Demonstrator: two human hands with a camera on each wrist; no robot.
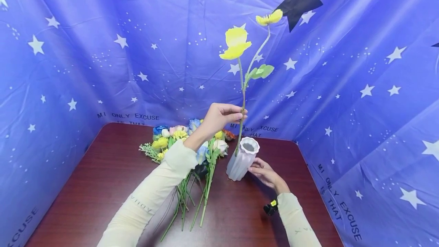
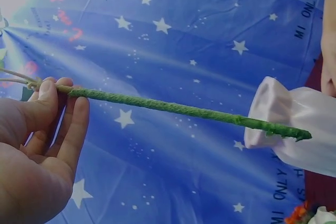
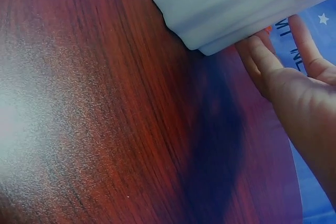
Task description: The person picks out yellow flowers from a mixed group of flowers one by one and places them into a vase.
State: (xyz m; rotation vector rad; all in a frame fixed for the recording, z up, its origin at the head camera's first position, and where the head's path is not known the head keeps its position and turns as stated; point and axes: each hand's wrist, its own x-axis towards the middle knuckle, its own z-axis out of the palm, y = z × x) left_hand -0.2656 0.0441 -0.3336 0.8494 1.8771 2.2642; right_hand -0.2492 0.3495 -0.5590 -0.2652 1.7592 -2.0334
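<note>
A stem with two yellow artificial flowers (image 1: pixel 236 45) stands upright in my left hand (image 1: pixel 228 114), which pinches it between thumb and fingertips. In the left wrist view the bare green stem (image 2: pixel 184 109) runs past those fingers toward a pale fluted vase (image 2: pixel 299 111); its lower end lies across the vase's outside near the rim, not in the opening. My right hand (image 1: pixel 265 174) holds the vase (image 1: pixel 240 165) low on its right side. In the right wrist view its fingers (image 3: pixel 265 56) reach partly behind the vase (image 3: pixel 226 11).
Left of the vase, a pile of artificial flowers (image 1: pixel 181 134) in blue, yellow, white and orange lies on the brown table (image 1: pixel 103 186), green stems (image 1: pixel 185 197) toward the front. A small black object (image 1: pixel 271 208) is by the right wrist. Blue star-printed cloth (image 1: pixel 171 48) surrounds the table.
</note>
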